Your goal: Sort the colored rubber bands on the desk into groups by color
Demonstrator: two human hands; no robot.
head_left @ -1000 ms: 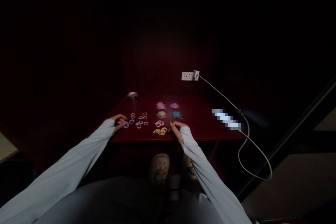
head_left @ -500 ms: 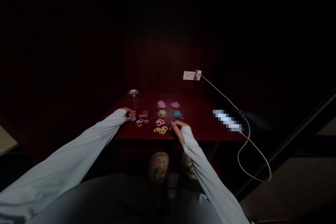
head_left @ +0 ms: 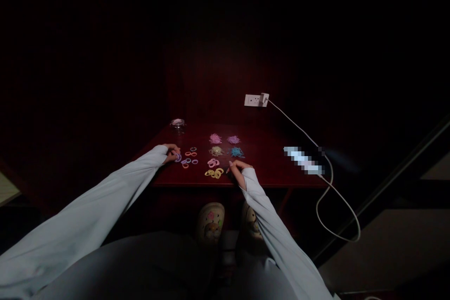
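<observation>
On the dark red table (head_left: 267,168), my left hand (head_left: 171,152) rests at the left with its fingers curled in around a purple hair tie (head_left: 178,157). Just right of it lie loose hair ties, among them an orange one (head_left: 185,166), a purple one (head_left: 195,161) and a dark green one (head_left: 193,149). My right hand (head_left: 239,168) is at the front edge, thumb and forefinger drawn together; whatever they may hold is too small to tell. Close to its left are yellow hair ties (head_left: 214,173) in a cluster, with pink hair ties (head_left: 213,163) behind them.
Farther back lie heaps of thin small bands: pink (head_left: 215,138), purple (head_left: 233,139), cream (head_left: 216,151) and blue (head_left: 236,152). A clear round container (head_left: 177,123) stands at the back left. From a wall socket (head_left: 252,100), a white cable (head_left: 293,123) runs to a blurred-out device (head_left: 304,160).
My left fingers have closed in on the purple hair tie, and an orange ring by their tips no longer shows. My right hand stays almost still. The view has shifted slightly.
</observation>
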